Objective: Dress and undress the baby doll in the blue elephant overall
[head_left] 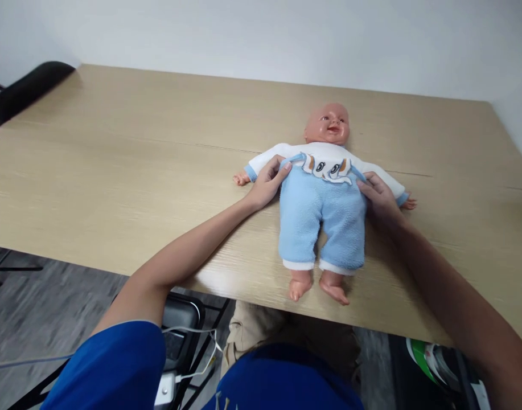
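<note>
A baby doll (328, 126) lies face up on the wooden table, head toward the wall and bare feet near the front edge. It wears a white long-sleeved top and fuzzy light blue pants (301, 208) with an elephant face patch (329, 169) at the waist. My left hand (270, 179) pinches the waistband at the doll's side on the left, thumb on top. On the opposite side, my right hand (378, 193) grips the waistband too, its fingers partly hidden behind the cloth. Both doll arms stretch outward past my hands.
The table (136, 148) reaches back to a white wall. A black chair back (32, 88) stands at its left end. Below the front edge are a black case (181, 319), a white charger (164, 390) with cables, and a green and white object (423, 359).
</note>
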The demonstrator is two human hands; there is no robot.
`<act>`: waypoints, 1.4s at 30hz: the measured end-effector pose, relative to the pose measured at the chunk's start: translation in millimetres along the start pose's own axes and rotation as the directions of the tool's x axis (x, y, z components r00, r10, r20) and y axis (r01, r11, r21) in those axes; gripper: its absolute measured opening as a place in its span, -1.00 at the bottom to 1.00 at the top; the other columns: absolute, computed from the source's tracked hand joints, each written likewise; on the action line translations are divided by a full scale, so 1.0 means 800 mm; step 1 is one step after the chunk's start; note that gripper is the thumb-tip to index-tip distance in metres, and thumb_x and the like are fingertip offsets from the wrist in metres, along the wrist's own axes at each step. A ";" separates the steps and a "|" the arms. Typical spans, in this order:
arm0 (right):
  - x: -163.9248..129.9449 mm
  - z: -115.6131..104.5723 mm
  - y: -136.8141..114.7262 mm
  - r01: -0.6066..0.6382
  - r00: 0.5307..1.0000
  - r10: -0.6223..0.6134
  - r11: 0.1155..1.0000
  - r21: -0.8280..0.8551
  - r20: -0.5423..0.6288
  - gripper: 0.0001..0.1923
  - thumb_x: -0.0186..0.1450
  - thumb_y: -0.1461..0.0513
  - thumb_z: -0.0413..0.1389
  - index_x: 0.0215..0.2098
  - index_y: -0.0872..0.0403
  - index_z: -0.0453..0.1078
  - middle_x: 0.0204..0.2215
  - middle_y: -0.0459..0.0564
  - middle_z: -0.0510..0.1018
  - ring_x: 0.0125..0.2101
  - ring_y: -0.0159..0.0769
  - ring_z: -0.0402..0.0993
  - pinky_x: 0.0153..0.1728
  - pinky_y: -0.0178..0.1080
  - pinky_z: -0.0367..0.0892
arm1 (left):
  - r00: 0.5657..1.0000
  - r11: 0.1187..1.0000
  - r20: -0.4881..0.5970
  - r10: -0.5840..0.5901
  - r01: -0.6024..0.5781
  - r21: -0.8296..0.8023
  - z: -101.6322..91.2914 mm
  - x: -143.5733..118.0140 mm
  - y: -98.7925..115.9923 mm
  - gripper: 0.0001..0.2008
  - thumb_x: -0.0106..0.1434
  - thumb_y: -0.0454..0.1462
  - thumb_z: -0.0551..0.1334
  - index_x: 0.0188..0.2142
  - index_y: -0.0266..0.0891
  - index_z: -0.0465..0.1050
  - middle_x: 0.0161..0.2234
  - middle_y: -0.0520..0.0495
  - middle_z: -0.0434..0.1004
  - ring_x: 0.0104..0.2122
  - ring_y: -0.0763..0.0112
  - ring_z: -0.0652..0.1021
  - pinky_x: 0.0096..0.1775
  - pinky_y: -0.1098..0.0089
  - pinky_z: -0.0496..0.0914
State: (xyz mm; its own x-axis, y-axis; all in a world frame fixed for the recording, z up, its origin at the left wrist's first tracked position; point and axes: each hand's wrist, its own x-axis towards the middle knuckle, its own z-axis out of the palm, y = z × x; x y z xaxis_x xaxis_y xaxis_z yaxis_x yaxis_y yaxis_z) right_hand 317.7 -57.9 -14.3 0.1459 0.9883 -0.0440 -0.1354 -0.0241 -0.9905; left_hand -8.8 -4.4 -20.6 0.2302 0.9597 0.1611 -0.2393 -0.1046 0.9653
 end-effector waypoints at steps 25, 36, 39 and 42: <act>0.029 0.070 -0.078 0.508 0.847 -0.531 0.795 -0.331 0.027 -0.49 0.26 -0.05 0.60 -0.04 -0.11 0.49 -0.02 0.05 0.68 -0.15 -0.16 0.57 -0.08 -0.09 0.57 | 0.952 0.935 -0.024 0.304 -0.294 0.199 -0.009 0.011 -0.027 -0.43 0.56 0.35 0.43 0.00 -0.05 0.50 -0.10 -0.04 0.53 -0.15 0.28 0.51 -0.01 0.21 0.46; 0.150 0.258 -0.114 0.839 0.497 0.095 0.201 -0.505 0.863 -0.66 0.40 0.40 0.41 0.10 0.02 0.70 0.08 0.04 0.80 0.05 -0.02 0.67 0.20 0.02 0.58 | 0.913 0.884 -0.063 0.404 -0.371 0.286 -0.005 0.000 -0.030 -0.46 0.62 0.31 0.40 0.02 -0.06 0.48 -0.12 -0.03 0.51 -0.17 0.30 0.53 -0.06 0.21 0.47; 0.179 0.282 -0.093 0.849 0.431 0.213 0.234 -0.474 0.877 -0.63 0.21 0.54 0.42 -0.13 0.04 0.70 -0.23 -0.21 0.74 -0.24 -0.30 0.55 0.03 -0.16 0.52 | 0.887 0.853 -0.069 0.456 -0.414 0.319 -0.008 -0.001 -0.033 -0.53 0.66 0.25 0.38 0.04 -0.06 0.50 -0.11 -0.01 0.54 -0.17 0.33 0.55 -0.06 0.24 0.48; 0.183 0.287 -0.081 0.857 0.356 0.267 0.288 -0.427 0.896 -0.76 0.25 0.49 0.42 -0.27 0.05 0.63 -0.39 -0.29 0.64 -0.34 -0.41 0.44 -0.06 -0.23 0.44 | 0.863 0.823 -0.051 0.502 -0.459 0.335 -0.009 0.000 -0.037 -0.61 0.71 0.17 0.38 0.07 -0.06 0.53 -0.12 0.01 0.55 -0.18 0.37 0.54 -0.08 0.28 0.48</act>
State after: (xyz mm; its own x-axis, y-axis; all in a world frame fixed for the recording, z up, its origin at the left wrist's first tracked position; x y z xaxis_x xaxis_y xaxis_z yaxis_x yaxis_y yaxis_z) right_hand 122.7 123.3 73.6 -0.8619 0.4802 -0.1630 0.5040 0.7761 -0.3789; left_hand -8.7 1.0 -50.8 0.0304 0.7894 0.6132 0.0138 -0.6137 0.7894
